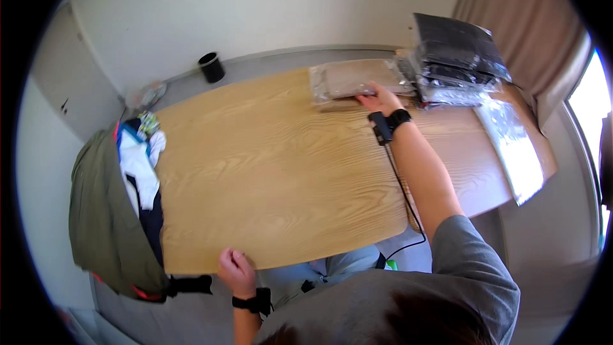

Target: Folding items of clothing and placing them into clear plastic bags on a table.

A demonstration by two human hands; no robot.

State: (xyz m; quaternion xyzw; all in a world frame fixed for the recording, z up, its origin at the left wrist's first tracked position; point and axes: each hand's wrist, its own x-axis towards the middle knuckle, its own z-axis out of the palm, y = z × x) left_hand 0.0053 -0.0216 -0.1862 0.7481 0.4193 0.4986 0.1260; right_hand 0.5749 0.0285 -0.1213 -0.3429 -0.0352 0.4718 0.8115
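At the far edge of the wooden table (pixel 274 160), my right hand (pixel 381 98) reaches out and is closed on the near right edge of a flat beige package (pixel 354 78) in clear plastic. Part of its grip is hidden under the package. Another beige layer shows just below it. Close by on the right rises a stack of dark packages (pixel 456 41), also in clear plastic. My left hand (pixel 236 273) is down at the table's near edge, its fingers curled in with nothing visible in them.
An olive-green bag or garment (pixel 105 207) lies over the table's left end, with white and blue cloth (pixel 137 166) beside it. A shiny clear plastic sleeve (pixel 511 150) overhangs the right side. A black bin (pixel 211 68) stands on the floor beyond. A cable (pixel 403 191) trails from my right wrist.
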